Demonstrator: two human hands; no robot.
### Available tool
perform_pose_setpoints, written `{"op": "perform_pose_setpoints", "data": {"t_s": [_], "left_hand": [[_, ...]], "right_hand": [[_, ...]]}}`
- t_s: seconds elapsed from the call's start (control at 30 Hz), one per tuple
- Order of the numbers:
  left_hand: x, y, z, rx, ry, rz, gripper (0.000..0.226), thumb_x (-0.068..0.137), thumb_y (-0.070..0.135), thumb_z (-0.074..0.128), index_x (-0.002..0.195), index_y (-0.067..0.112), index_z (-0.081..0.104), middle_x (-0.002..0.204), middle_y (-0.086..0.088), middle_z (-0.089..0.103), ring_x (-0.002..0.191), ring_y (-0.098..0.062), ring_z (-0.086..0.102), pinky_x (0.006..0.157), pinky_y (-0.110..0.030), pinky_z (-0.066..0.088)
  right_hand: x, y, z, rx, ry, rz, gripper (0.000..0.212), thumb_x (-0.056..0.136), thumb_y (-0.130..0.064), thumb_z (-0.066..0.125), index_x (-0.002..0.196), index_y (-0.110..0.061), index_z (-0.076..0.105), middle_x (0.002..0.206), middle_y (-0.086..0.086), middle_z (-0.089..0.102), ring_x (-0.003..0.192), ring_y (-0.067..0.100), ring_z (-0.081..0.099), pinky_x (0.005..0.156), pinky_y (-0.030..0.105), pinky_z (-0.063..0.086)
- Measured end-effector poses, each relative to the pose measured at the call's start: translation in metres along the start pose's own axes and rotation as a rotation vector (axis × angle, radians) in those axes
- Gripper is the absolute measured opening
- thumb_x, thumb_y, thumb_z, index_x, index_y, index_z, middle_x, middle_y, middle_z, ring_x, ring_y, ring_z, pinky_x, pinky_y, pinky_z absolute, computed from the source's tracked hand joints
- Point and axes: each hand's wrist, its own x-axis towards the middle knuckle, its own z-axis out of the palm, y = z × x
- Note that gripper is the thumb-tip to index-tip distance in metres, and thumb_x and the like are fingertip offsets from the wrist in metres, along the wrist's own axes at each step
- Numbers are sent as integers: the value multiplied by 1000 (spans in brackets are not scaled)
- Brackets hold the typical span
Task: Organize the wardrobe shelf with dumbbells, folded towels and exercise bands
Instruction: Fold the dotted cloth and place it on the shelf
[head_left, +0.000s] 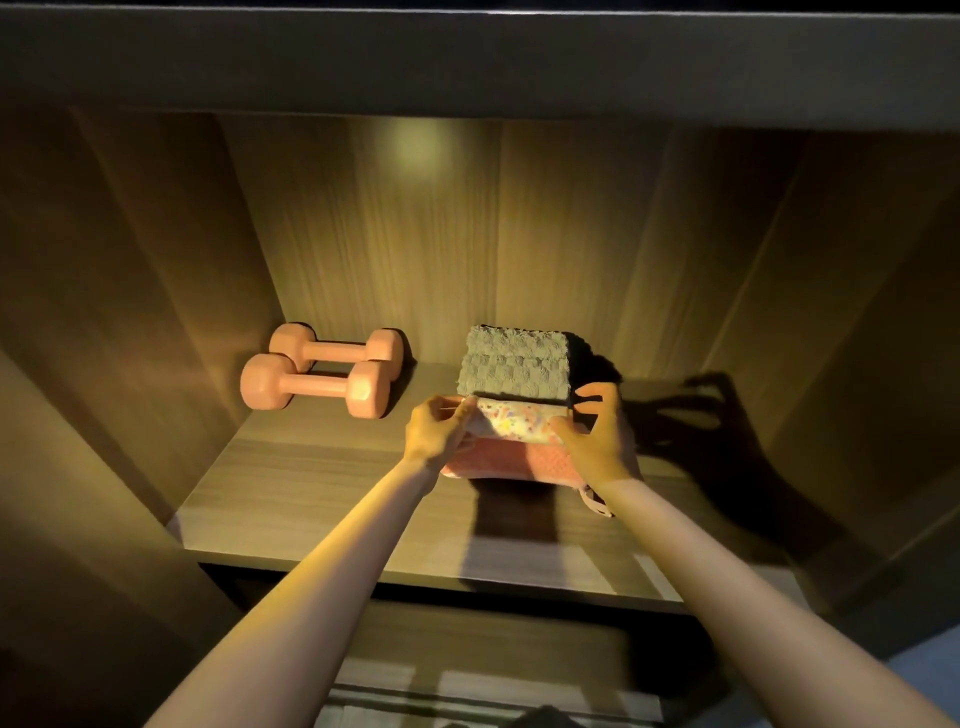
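On shelf (311, 493), left hand (434, 436) and right hand (597, 441) cover patterned towel's (514, 421) ends.

**Warm Spotlight, Dark Corners**

Warm yellow light leaves a soft glare spot on the back panel (421, 150). The left hand (434, 431), right hand (597, 441) and towel stack (514, 364) throw hard, dark shadows rightward and forward over the shelf (322, 499). Edges are dim and bowed; detail is slightly soft.
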Motion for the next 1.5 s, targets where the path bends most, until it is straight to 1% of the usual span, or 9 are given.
{"op": "perform_pose_setpoints", "data": {"t_s": [0.17, 0.4, 0.53, 0.93, 1.03, 1.13, 1.2, 1.33, 1.5], "left_hand": [[11, -5, 7, 61, 20, 131, 20, 88, 22, 67, 100, 6, 64, 96, -11, 69, 81, -13, 65, 63, -17, 54], [5, -6, 10, 667, 207, 520, 18, 90, 26, 64, 107, 20, 66, 113, -4, 59, 101, -26, 54, 80, -39, 47], [-3, -11, 5, 918, 9, 807, 25, 94, 20, 56, 115, 22, 69, 113, 2, 67, 97, -24, 56, 81, -37, 44], [-26, -34, 5, 1025, -108, 603, 39, 102, 33, 37, 139, 27, 47, 150, 12, 37, 147, -13, 12, 119, -35, 3], [-30, -19, -1, 976, -204, 527, 44, 102, 41, 31, 144, 29, 38, 155, 14, 26, 147, -10, -4, 118, -37, -5], [-41, 1, -9, 976, -210, 547, 46, 102, 41, 33, 147, 31, 32, 155, 13, 24, 147, -10, -6, 119, -36, -6], [-54, 17, -11, 974, -177, 558, 47, 101, 43, 32, 147, 31, 32, 155, 13, 26, 147, -10, -3, 120, -35, -2], [-89, 43, -7, 1017, -118, 637, 51, 99, 48, 32, 148, 32, 29, 155, 12, 27, 147, -10, 4, 120, -34, 6], [-146, 62, 0, 1076, -67, 782, 54, 98, 54, 27, 148, 32, 30, 153, 7, 33, 146, -16, 15, 118, -37, 11]], "right_hand": [[10, 12, 1, -28, -46, -91, 26, 89, -9, 63, 114, -12, 55, 115, 7, 57, 97, 18, 58, 83, 37, 53], [9, 20, 2, -323, -92, -296, 26, 92, -6, 57, 115, -12, 68, 126, 1, 59, 119, 18, 49, 101, 11, 29], [4, 18, 7, -350, -255, -360, 33, 97, -5, 48, 129, -4, 57, 138, 9, 52, 118, 4, 48, 94, -5, 22], [4, 17, 0, -577, -610, -324, 48, 102, -5, 32, 145, -24, 40, 155, -11, 29, 146, 9, 14, 120, 31, 11], [8, -7, -16, -563, -543, -315, 48, 97, -2, 36, 136, -25, 53, 144, -4, 48, 128, 12, 44, 112, 30, 32], [-1, -31, -40, -595, -453, -283, 46, 97, -7, 39, 134, -28, 55, 137, -3, 53, 78, 2, 50, 71, 9, 44], [-10, -41, -57, -644, -464, -237, 34, 100, -19, 41, 127, -28, 60, 132, -5, 57, 87, 6, 58, 74, 14, 44], [-47, -59, -97, -651, -390, -163, 20, 99, -32, 47, 86, -28, 61, 72, -4, 60, 60, 7, 56, 52, 18, 40], [-100, -71, -146, -806, -272, -457, 44, 96, -28, 52, 140, -31, 45, 141, -6, 50, 131, 14, 43, 109, 38, 38]]}}
